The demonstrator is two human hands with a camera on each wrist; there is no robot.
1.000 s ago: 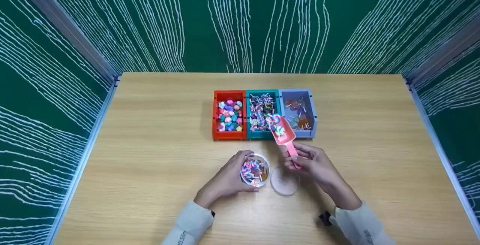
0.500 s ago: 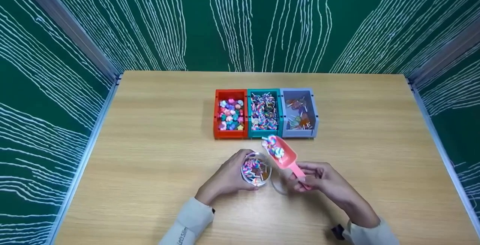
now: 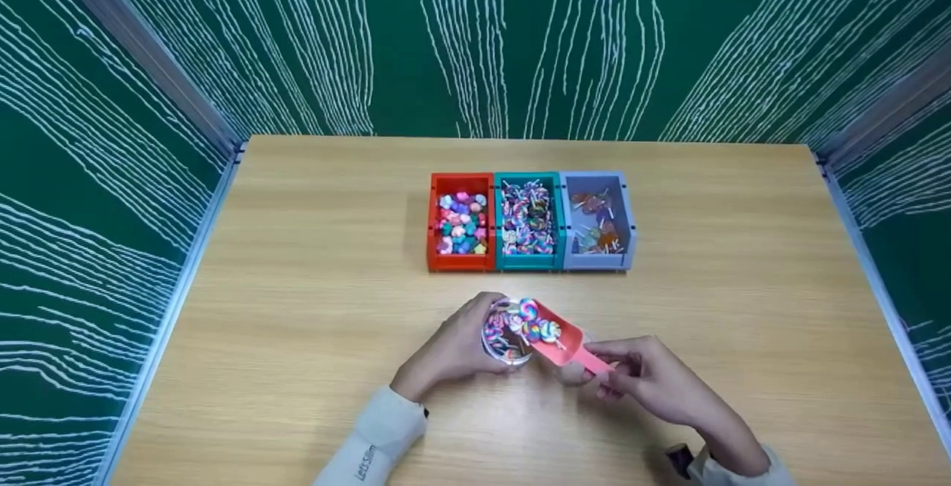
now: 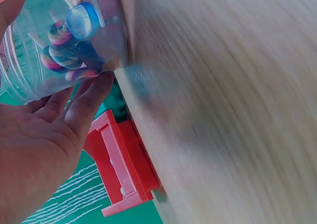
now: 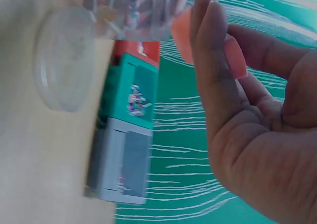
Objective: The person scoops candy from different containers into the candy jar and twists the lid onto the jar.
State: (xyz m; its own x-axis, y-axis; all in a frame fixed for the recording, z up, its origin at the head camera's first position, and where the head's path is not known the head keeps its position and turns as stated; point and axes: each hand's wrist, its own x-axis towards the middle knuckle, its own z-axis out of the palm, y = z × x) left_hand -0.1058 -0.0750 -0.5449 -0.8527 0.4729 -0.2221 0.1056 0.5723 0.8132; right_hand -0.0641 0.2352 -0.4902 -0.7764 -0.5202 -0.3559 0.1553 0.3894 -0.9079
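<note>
My left hand [image 3: 455, 342] grips a clear jar [image 4: 29, 68] by its side as it stands on the table. Small lollipop charms [image 4: 64, 55] with striped swirls lie inside it. My right hand [image 3: 654, 378] holds a pink scoop [image 3: 565, 345] by its handle, fingers and thumb around it. Several swirl lollipops [image 3: 539, 328] sit in the scoop, whose front edge is over the jar's right rim. Under the scoop and right hand, the round clear lid [image 5: 67, 60] lies on the table, mostly hidden in the head view.
Behind the jar stand three joined bins: a red one [image 3: 461, 261] with colourful star- and flower-like pieces, a teal one [image 3: 529, 261] full of swirl lollipops, and a grey-blue one [image 3: 600, 261] with translucent lollipops. Green panels with white lines [image 3: 401, 40] surround the wooden table [image 3: 312, 248].
My right hand has brought the loaded scoop from over the teal bin's front edge down toward me and to the jar's rim. My left hand keeps its grip on the jar.
</note>
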